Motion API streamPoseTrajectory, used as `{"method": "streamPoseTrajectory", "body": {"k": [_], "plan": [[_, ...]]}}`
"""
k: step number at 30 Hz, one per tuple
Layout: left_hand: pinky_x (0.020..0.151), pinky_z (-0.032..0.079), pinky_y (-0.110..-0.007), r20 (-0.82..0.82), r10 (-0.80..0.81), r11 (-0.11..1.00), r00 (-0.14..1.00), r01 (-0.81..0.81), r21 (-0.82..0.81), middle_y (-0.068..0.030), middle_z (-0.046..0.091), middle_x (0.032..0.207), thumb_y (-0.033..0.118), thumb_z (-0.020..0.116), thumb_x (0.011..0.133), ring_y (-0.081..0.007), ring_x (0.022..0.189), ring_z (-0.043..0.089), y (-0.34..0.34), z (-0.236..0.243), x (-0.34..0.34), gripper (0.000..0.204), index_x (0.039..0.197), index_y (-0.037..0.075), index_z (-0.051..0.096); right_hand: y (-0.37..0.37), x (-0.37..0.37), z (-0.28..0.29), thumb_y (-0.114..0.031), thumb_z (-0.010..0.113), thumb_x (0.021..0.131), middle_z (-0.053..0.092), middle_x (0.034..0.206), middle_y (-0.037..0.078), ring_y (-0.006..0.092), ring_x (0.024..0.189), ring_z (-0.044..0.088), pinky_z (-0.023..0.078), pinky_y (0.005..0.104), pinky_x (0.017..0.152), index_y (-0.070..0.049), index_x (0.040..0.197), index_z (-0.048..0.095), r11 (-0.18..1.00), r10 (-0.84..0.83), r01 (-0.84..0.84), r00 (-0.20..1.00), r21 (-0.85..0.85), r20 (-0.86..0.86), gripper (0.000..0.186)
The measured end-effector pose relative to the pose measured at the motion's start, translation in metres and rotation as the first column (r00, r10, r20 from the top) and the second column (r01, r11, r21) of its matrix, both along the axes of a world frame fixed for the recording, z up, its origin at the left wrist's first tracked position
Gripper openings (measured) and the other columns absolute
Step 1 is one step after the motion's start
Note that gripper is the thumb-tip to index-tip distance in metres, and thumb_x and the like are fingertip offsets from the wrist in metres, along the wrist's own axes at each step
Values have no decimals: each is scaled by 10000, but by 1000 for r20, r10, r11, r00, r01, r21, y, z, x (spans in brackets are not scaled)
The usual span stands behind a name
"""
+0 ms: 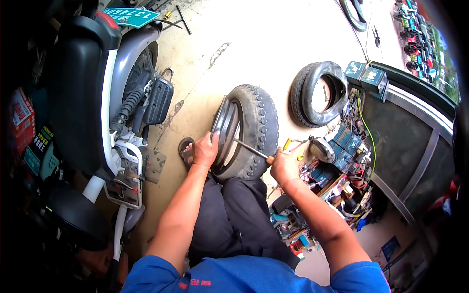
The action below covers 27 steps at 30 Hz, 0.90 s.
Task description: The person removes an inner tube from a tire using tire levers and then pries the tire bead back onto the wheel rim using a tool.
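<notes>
Upright in front of my knees stands a knobbly black tyre (267,128), with a dark wheel rim (225,128) partly inside its left side. My left hand (204,149) is closed on the lower left edge of the rim. In my right hand (285,168) is a long screwdriver-like tool (251,149) with a metal shaft and an orange-brown handle. Its shaft reaches across the tyre's side into the gap between tyre and rim, where the tip is hidden. A yellow handle (287,144) shows just beyond my right fist; whether I hold it too, I cannot tell.
A scooter (80,97) stands close on the left. Beyond on the right lies another tyre (304,93) with an inner tube (312,115). Batteries (367,77), cluttered parts and tools (337,188) and a metal-framed panel (405,146) fill the right. A T-handle wrench (183,20) lies far off.
</notes>
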<state>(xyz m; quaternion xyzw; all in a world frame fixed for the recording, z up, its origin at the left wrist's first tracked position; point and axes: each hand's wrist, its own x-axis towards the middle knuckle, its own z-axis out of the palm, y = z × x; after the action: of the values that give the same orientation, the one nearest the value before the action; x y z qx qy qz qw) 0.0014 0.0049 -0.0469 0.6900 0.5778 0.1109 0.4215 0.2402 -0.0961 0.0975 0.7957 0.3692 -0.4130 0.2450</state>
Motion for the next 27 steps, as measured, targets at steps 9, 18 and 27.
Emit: {"method": "streamPoseTrajectory", "body": {"k": [9,18,27], "plan": [[639,501,-573,-93,-42,999,995,40,-26,-269,660,749,413,593,1035,-503,719,648,13,13,0,429,828,45,662,-39,11,-52,-415,706,960,727,920,237,401,853,734,583,465,808,93,1138,586,977,52,-38,997,209,-60,551],[642,501,-579,-108,-64,997,992,69,42,-262,667,751,393,576,1043,-501,706,647,-8,8,13,438,802,33,639,-19,-10,29,-378,694,987,742,929,275,399,893,752,596,464,804,135,1178,558,966,-205,200,979,163,17,564],[634,509,-582,-108,-36,997,994,43,59,-255,669,726,419,553,1050,-497,691,652,-21,4,40,453,794,53,627,57,27,70,-135,715,853,750,875,224,380,882,753,606,463,783,29,931,723,989,16,7,988,147,-154,181]]}}
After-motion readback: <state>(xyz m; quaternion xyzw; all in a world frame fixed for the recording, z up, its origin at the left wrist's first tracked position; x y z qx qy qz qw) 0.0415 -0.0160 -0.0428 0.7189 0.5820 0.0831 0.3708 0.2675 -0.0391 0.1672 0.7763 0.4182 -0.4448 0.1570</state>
